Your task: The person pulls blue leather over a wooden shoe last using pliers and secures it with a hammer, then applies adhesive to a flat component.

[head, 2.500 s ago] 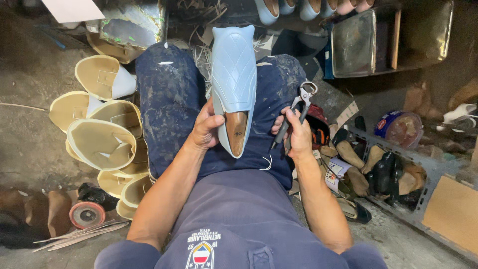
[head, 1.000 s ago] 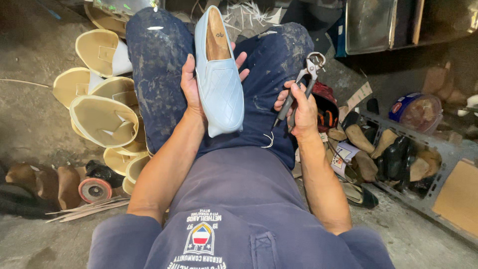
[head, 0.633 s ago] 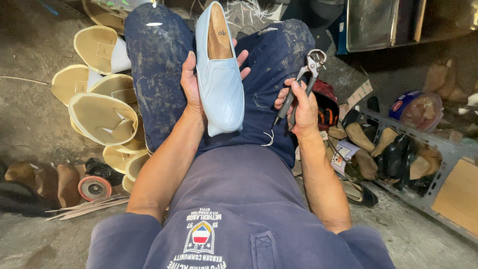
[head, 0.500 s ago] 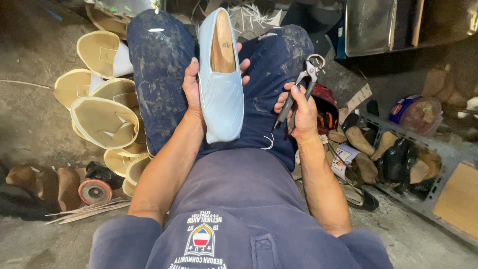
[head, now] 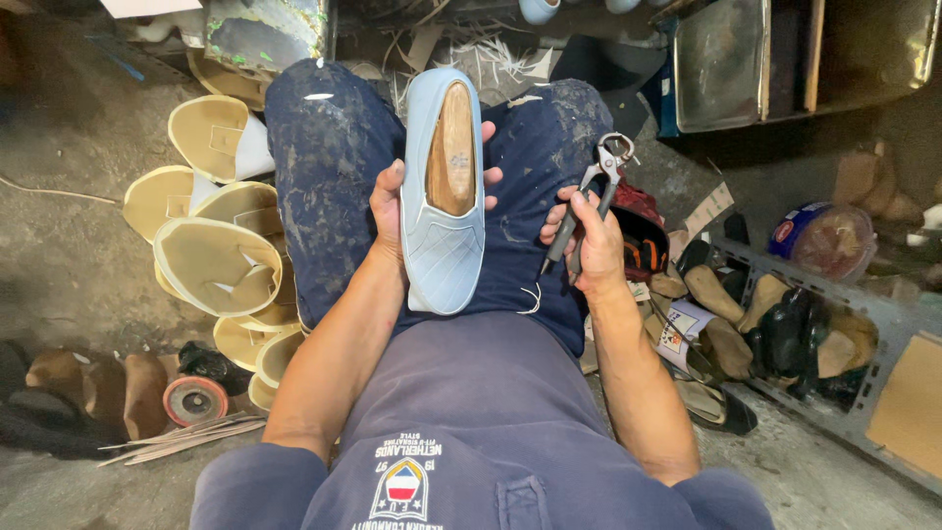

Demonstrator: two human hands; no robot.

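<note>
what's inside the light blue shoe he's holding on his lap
A brown wooden last fills the opening of the light blue shoe, gripped by the left hand. How far it reaches into the toe is covered by the upper.

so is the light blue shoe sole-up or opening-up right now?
Opening-up: the light blue shoe shows its top, the wooden last visible inside, cradled by the left hand.

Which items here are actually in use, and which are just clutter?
In use:
left hand holding the pale blue shoe
right hand holding the pincers

Lying about:
beige shoe uppers
tape roll
metal tray
dark shoe parts
</note>
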